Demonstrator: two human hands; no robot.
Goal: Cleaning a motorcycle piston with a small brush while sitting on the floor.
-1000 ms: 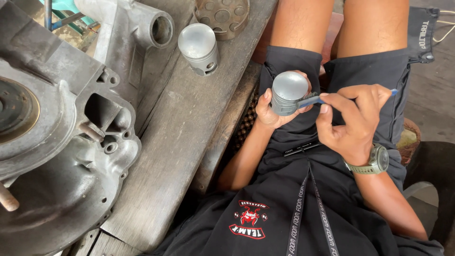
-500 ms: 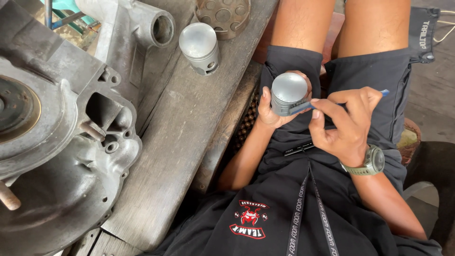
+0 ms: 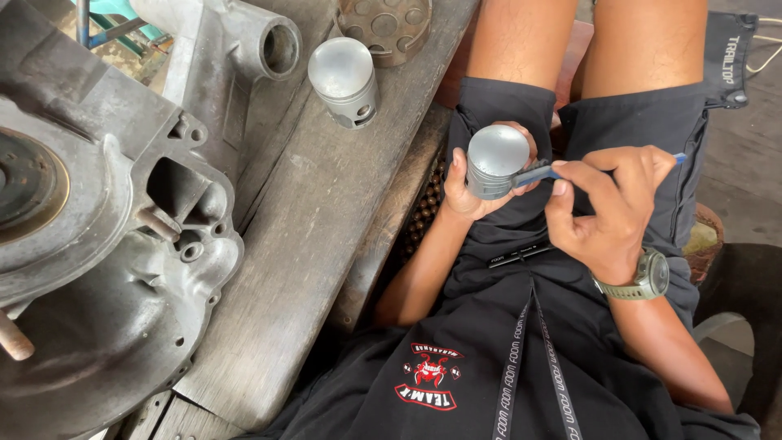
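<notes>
A grey metal piston (image 3: 497,161) is held over the lap, in front of the black shorts (image 3: 521,244). It is cupped from below by the left hand (image 3: 476,183), whose fingers (image 3: 521,134) are curled closed around its skirt, with the domed crown turned toward the camera. A slim blue-handled tool (image 3: 547,172) is pinched in the right hand (image 3: 607,204); the fingers are closed on the handle, and the tool's grey tip is laid against the piston's side wall, just below the crown. A green-grey wristwatch (image 3: 645,277) is worn on the right wrist.

Left of the lap, a weathered wooden worktop (image 3: 293,244) is seen. A large grey engine casing (image 3: 106,269) is resting on its near-left part. Farther back, a second piston (image 3: 345,81) is standing upright on the planks, well apart from the held one. A tubular cast housing (image 3: 244,49) is lying just beside it to the left, and a round perforated metal plate (image 3: 383,24) is set behind it at the far edge.
</notes>
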